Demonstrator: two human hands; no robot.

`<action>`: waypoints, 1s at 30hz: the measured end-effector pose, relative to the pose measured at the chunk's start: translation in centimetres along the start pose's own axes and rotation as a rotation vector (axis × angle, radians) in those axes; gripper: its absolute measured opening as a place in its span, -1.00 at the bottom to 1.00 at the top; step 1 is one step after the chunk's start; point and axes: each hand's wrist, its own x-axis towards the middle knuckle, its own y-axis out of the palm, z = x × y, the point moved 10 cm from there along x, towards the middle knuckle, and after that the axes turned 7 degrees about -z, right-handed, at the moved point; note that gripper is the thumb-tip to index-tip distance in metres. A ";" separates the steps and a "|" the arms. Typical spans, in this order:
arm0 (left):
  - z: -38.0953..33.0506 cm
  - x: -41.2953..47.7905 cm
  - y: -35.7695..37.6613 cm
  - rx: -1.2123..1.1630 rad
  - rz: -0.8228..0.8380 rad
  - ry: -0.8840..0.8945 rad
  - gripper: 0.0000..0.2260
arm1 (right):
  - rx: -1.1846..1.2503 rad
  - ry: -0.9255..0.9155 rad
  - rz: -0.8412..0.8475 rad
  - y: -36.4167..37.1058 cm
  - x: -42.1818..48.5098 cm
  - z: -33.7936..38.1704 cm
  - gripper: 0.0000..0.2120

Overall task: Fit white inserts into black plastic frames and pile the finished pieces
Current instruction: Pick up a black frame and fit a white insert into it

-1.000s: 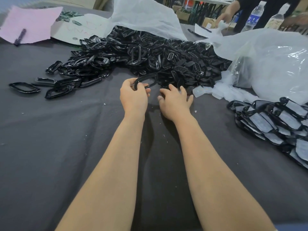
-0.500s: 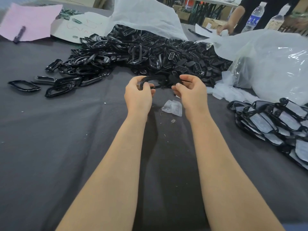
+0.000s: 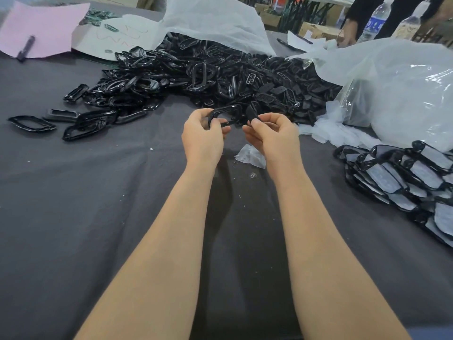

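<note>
The left hand (image 3: pixel 203 139), raised above the tabletop (image 3: pixel 73 217), curls its fingers (image 3: pixel 197 118) round one end of a black frame (image 3: pixel 226 112). Just beside it, the right hand (image 3: pixel 272 137) pinches a small dark piece (image 3: pixel 251 113) (too dim to identify). A heap of loose frames (image 3: pixel 196 74) lies behind; finished pieces (image 3: pixel 404 173) are piled far right.

There is only one view, from a wide-angle camera worn on the person's head. It looks forward and down over the table (image 3: pixel 73 217), from the near edge toward the far edge and a little beyond. It is close: the left hand (image 3: pixel 203 141) and right hand (image 3: pixel 274 139) sit near the middle.
</note>
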 end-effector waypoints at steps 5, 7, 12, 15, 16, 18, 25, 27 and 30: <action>0.2 0.1 0.1 -0.032 -0.002 -0.028 -0.79 | -0.028 -0.028 -0.006 -0.5 0.0 0.3 -0.84; 0.3 0.1 0.1 -0.036 -0.001 -0.040 -0.80 | 0.057 0.022 0.001 -0.5 0.1 0.1 -0.83; 0.2 -0.1 0.2 -0.038 0.010 -0.041 -0.85 | 0.129 0.033 0.026 -0.2 0.1 0.3 -0.84; 0.0 -0.3 0.4 -0.004 0.028 -0.021 -0.87 | -0.118 -0.142 0.044 0.5 -0.3 1.5 -0.87; -0.1 -0.4 0.4 0.002 0.032 -0.017 -0.87 | -0.199 -0.206 0.051 0.8 -0.5 1.9 -0.85; -0.1 -0.5 0.5 0.010 0.039 -0.014 -0.86 | -0.318 -0.292 0.047 1.0 -0.7 2.3 -0.78; -0.9 -1.1 1.4 0.159 0.130 0.100 -0.88 | -0.427 -0.344 0.023 1.1 -0.9 2.5 -0.86; -1.1 -1.2 1.7 0.172 0.159 0.129 -0.86 | -0.431 -0.347 0.001 0.8 -0.8 2.6 -0.89; -1.2 -1.2 1.9 0.157 0.173 0.154 -0.84 | -0.467 -0.388 -0.055 0.5 -0.8 2.8 -0.90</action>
